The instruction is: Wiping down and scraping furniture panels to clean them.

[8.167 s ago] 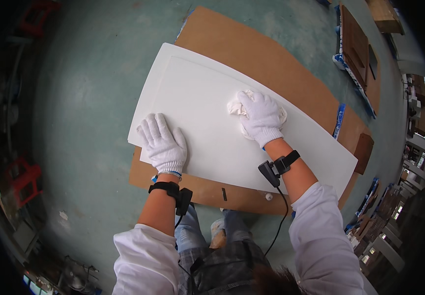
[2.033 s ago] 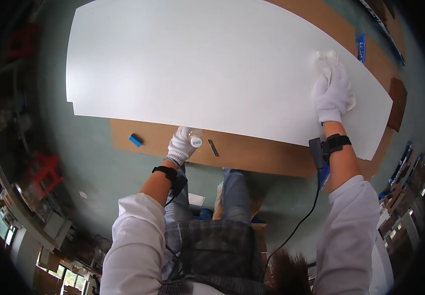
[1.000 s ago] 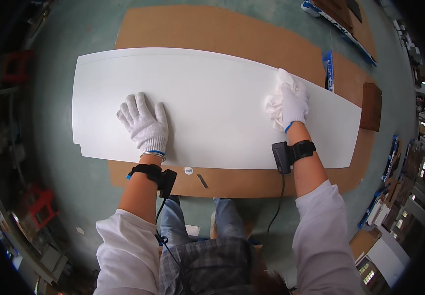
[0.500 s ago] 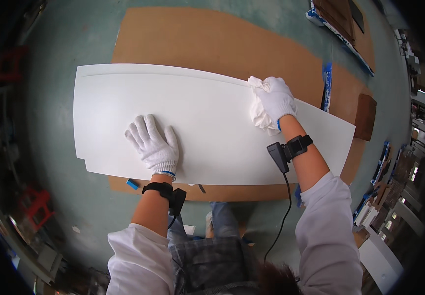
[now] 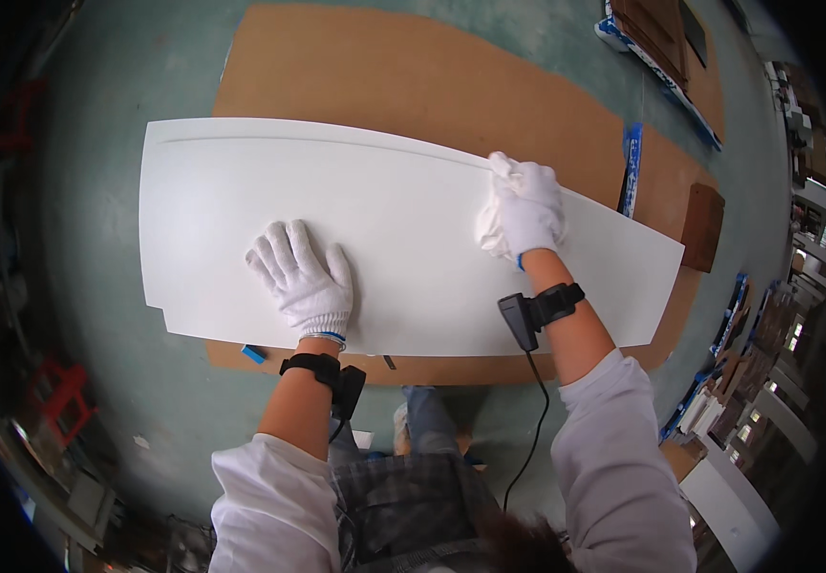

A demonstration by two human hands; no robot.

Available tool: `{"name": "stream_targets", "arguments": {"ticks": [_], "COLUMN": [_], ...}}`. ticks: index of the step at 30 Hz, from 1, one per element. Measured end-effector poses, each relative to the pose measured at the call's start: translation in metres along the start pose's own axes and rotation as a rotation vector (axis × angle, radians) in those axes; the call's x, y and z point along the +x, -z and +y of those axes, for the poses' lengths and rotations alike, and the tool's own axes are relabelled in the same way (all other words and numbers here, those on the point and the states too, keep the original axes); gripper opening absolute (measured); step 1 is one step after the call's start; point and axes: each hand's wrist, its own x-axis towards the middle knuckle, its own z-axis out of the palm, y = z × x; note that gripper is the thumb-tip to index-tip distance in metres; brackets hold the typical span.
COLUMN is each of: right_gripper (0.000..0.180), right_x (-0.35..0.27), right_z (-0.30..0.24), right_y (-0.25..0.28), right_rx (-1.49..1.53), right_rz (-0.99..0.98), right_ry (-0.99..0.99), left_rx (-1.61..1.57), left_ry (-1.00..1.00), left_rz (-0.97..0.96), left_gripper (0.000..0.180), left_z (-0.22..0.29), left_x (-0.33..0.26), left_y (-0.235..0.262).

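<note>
A long white panel point(image 5: 413, 248) lies flat before me, with a thin groove along its far edge and a small notch at its near left corner. My left hand point(image 5: 306, 277), in a white knit glove, rests palm down on the panel left of its middle, fingers spread. Toward the panel's far right edge, my gloved right hand point(image 5: 532, 208) is closed on a crumpled white cloth point(image 5: 495, 229) and presses it against the surface. Part of the cloth is hidden under that hand.
Brown board point(image 5: 384, 57) lies beneath the panel. A small blue block point(image 5: 252, 354) sits at the near left edge. To the right are a dark brown block point(image 5: 702, 227) and a blue-and-white strip point(image 5: 632, 172). A red stool point(image 5: 61, 396) stands at left.
My right hand has turned and shifted slightly with the cloth, which is now bunched more under the palm. The left hand stays in place on the panel.
</note>
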Motion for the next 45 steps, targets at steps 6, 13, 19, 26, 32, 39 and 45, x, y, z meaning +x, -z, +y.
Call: {"name": "stream_targets", "arguments": {"ticks": [6,13,19,26,32,39,45], "right_gripper": [0.03,0.046,0.02,0.038,0.04,0.018,0.034], "right_x": [-0.037,-0.004,-0.063,-0.019,-0.088,-0.222,-0.159], "right_z": [-0.071,0.003,-0.128,0.136,0.223,0.102,0.232], "right_y": [-0.033,0.024,-0.065,-0.028,-0.022,-0.114,0.011], "right_rx": [-0.15,-0.093,-0.028,0.098,0.037,0.04,0.127], "right_rz": [-0.079,-0.109,-0.073,0.138,0.229,-0.006,-0.203], "right_ry": [0.367,0.015,0.524,-0.285,-0.451,0.314,-0.687], "left_rx": [0.0,-0.009,0.004,0.045,0.089,0.113,0.162], "left_ry": [-0.006,-0.02,-0.081,-0.115,-0.143,-0.139,-0.138], "left_rz": [-0.013,0.02,0.121,0.108,0.149,0.127,0.152], "left_gripper": [0.05,0.049,0.048,0.045,0.044,0.049,0.052], "left_z": [-0.004,-0.003,-0.005,-0.004,-0.009,-0.025,-0.022], "left_x": [-0.003,-0.004,-0.01,-0.009,-0.011,-0.016,-0.012], "left_y": [-0.001,-0.003,-0.016,-0.015,-0.017,-0.031,-0.03]}}
